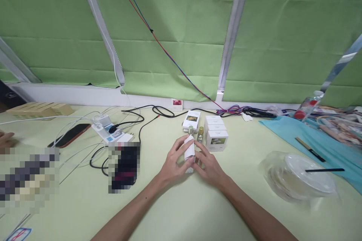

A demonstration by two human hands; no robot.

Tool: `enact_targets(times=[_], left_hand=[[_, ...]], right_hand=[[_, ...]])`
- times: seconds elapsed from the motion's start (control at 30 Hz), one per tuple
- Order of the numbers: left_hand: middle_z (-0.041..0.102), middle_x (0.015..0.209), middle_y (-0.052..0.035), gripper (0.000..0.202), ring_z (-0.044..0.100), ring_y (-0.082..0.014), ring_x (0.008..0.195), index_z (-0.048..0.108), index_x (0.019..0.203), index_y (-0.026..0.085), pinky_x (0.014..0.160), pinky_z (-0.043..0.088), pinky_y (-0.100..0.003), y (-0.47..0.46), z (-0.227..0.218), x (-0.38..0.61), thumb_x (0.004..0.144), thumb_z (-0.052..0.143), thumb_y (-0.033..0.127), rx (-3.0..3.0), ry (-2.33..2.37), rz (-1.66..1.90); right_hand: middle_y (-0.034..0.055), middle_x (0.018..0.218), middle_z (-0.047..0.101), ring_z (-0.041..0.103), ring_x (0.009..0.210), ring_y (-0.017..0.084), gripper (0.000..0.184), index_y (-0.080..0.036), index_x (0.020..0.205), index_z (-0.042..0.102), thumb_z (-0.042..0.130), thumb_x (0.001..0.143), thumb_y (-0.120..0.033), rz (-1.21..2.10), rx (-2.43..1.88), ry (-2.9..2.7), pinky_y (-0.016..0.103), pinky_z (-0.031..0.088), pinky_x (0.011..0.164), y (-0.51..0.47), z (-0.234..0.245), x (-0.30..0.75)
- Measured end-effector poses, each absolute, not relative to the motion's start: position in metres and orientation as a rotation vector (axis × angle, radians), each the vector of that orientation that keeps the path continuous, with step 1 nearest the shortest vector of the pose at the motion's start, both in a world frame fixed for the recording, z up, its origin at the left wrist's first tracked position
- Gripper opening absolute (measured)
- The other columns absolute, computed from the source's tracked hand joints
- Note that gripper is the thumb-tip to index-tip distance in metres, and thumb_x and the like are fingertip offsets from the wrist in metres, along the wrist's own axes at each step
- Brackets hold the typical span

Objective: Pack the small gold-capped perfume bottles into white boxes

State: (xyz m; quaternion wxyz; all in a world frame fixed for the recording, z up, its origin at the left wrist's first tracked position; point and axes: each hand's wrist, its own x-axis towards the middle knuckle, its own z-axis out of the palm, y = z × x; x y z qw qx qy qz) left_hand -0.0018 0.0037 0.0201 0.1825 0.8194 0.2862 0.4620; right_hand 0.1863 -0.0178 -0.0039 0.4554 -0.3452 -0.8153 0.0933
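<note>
Both my hands meet at the table's middle around a small white box [189,151]. My left hand [174,162] wraps its fingers round the box's left side and top. My right hand [208,165] presses fingers against its right side. Just behind the box stand two small glass bottles with gold caps [200,134]. Beside them sit a stack of white boxes with a picture label [216,137] and another white box [191,119] lying flat.
A power strip [109,130] with plugged cables and a phone [72,134] lie to the left. A clear lidded bowl [299,176] with chopsticks sits right, by a blue cloth [319,139] and a water bottle [309,104]. Another person's hand [7,139] shows at the far left.
</note>
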Motion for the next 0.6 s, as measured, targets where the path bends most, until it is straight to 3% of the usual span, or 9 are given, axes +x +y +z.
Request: enact_targets(times=[0.37,0.6], left_hand=[[0.047,0.145,-0.0149,0.043,0.055,-0.0292,0.128,0.054,0.141,0.027,0.104,0.052,-0.047,0.0036,0.0133,0.0012,0.098,0.054,0.031,2.270,0.898,1.316],[0.042,0.148,-0.0147,0.043,0.049,-0.0290,0.134,0.053,0.142,0.027,0.109,0.047,-0.046,0.0068,0.0140,-0.0042,0.100,0.051,0.035,2.287,0.859,1.237]], right_hand=[[0.0192,0.152,0.045,0.066,0.063,0.014,0.024,-0.026,0.124,0.057,0.053,0.101,-0.032,0.256,-0.864,-2.026,0.032,0.058,0.054,-0.0187,-0.0040,0.1864],[0.0179,0.153,0.045,0.065,0.063,0.013,0.029,-0.025,0.127,0.055,0.057,0.098,-0.029,0.293,-0.874,-2.034,0.034,0.060,0.060,-0.0220,0.0016,0.1897]])
